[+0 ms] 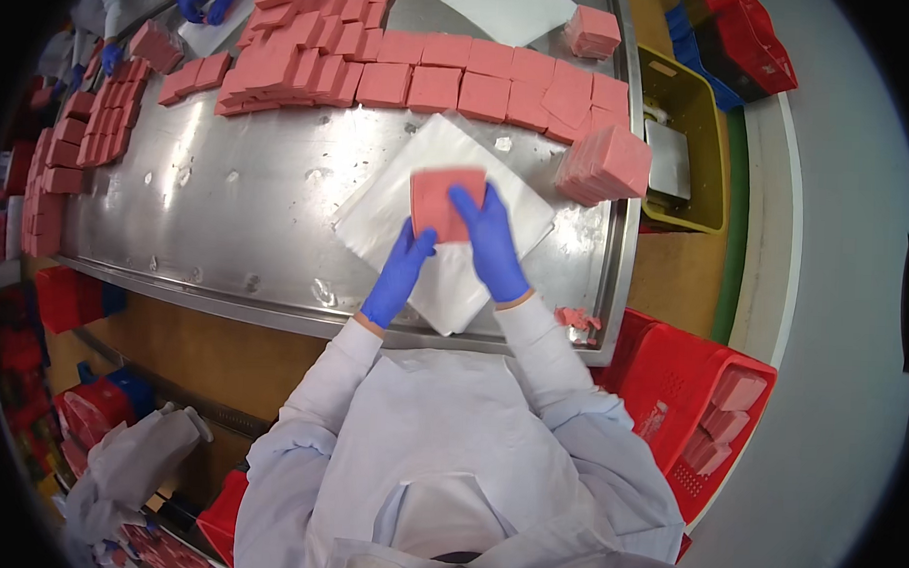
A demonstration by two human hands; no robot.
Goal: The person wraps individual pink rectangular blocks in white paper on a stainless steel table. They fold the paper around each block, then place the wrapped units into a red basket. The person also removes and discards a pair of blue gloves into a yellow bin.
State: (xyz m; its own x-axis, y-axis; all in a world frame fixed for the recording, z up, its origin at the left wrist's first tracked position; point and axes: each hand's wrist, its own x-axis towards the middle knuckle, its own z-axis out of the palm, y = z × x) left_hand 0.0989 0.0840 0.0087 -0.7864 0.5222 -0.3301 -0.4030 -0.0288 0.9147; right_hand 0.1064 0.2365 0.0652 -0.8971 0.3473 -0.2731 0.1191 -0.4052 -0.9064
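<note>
Both my hands wear blue gloves and hold a square pink slab (pixel 444 206) between them. My left hand (pixel 401 271) grips its lower left corner, and my right hand (pixel 492 244) holds its right side with the thumb on top. The slab is over a stack of white sheets (pixel 454 291) near the front edge of the steel table (pixel 262 202). Beyond the sheets runs a row of pink square blocks (pixel 433 89), with a large heap of them at its left. A leaning stack of pink slabs (pixel 612 165) stands to the right of the sheets.
Pink scraps (pixel 577 318) lie at the table's near right corner. A red crate (pixel 650 388) with wrapped pink blocks and a yellow bin (pixel 717 173) flank the table. More white sheets (pixel 502 8) lie at the far side. A co-worker's gloved hands (pixel 205 5) are at the upper left.
</note>
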